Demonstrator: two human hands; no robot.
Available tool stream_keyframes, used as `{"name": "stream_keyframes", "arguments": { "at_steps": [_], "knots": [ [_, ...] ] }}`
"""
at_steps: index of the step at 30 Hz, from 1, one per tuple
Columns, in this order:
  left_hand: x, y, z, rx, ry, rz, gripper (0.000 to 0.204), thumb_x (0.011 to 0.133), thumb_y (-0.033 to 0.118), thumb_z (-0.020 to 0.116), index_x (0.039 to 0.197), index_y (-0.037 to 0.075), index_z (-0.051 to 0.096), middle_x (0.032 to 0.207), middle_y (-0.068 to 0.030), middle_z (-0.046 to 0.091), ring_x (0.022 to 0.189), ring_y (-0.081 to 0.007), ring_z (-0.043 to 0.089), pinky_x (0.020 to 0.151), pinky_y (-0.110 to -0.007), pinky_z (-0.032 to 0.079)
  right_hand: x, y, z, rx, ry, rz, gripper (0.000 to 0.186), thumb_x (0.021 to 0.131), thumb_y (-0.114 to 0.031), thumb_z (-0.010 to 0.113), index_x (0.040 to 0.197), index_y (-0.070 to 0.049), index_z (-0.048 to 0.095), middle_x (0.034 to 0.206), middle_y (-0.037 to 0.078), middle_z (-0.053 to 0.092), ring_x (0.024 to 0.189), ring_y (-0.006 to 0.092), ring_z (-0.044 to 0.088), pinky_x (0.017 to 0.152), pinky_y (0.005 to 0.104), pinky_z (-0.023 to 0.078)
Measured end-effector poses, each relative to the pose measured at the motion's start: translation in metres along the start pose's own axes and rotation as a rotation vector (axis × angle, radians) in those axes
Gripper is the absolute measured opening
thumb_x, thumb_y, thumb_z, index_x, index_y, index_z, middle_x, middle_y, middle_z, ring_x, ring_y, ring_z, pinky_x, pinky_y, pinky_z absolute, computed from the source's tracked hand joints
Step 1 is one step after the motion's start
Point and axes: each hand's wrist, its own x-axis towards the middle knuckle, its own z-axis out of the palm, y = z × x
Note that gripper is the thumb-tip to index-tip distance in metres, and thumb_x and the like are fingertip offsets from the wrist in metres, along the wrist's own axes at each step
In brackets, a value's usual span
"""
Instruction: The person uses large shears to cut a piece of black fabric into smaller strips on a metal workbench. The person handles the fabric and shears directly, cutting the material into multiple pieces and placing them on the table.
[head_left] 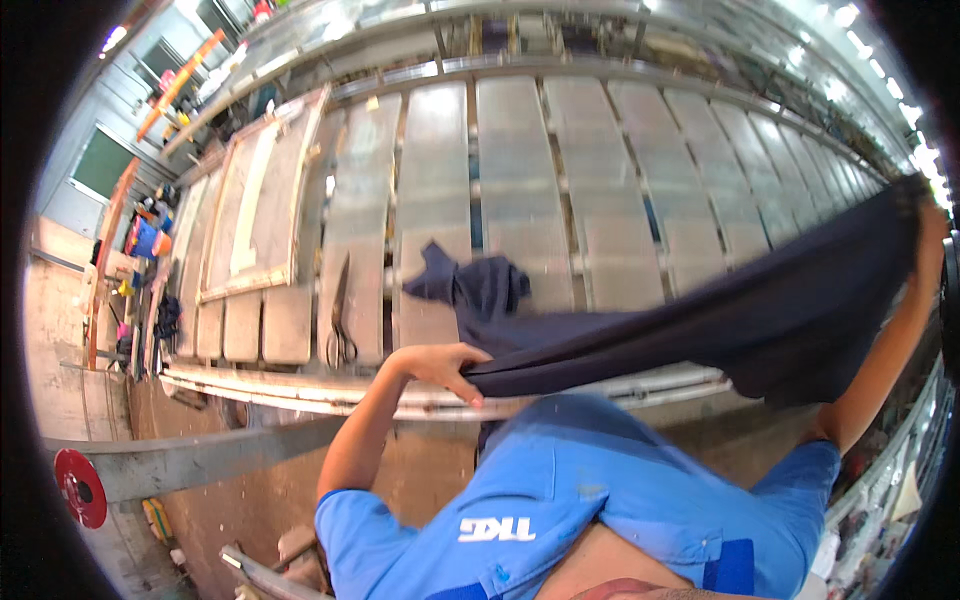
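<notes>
A long dark navy cloth (700,330) stretches across my front and up to the far right, with a bunched end lying on the metal slats. My left hand (448,372) grips its lower left part beside the table's near rail. My right hand (922,215) is at the raised right end, closed on the fabric, its fingers partly hidden and blurred. Large metal scissors (340,320) lie on a slat to the left of the bunched cloth.
The long table of metal panels (440,140) has a framed screen (260,200) on its left. Buckets and tools (150,240) crowd the left end. A grey metal beam (220,455) with a red disc (78,485) is at lower left. Rails run along the table's back.
</notes>
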Motion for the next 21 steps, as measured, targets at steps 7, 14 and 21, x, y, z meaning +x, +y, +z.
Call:
{"name": "stream_keyframes", "arguments": {
  "at_steps": [7,14,21],
  "knots": [
    [-0.175,0.014,-0.269,0.827,1.627,-0.065,0.021,0.077,0.025,0.078,0.092,0.011,0.071,0.079,-0.0106,0.072,0.069,-0.0229,0.069,0.063,-0.037,0.054,0.098,0.033,0.116,-0.194,-0.182,-0.040,0.038,0.092,-0.023,0.062,0.118,0.003,0.066,0.118,0.019,0.068,0.110,0.0270,0.065,0.098,0.0341,0.045],
    [-0.295,0.150,-0.264,0.896,2.009,0.395,0.018,0.083,0.014,0.074,0.097,0.003,0.068,0.071,-0.0020,0.060,0.064,-0.0104,0.051,0.061,-0.026,0.041,0.145,0.063,0.060,-0.061,0.111,0.043,0.032,0.099,-0.019,0.054,0.125,-0.003,0.064,0.105,0.002,0.069,0.093,0.0093,0.061,0.086,0.0241,0.046],
    [-0.268,0.066,-0.192,0.764,1.729,0.116,0.013,0.078,0.004,0.074,0.087,0.001,0.066,0.069,-0.0012,0.048,0.069,-0.0105,0.046,0.063,-0.027,0.039,-0.035,0.041,0.089,0.102,-0.413,0.172,0.023,0.090,-0.013,0.063,0.110,-0.002,0.067,0.106,0.001,0.065,0.103,0.0115,0.058,0.094,0.0269,0.043]
  ]
}}
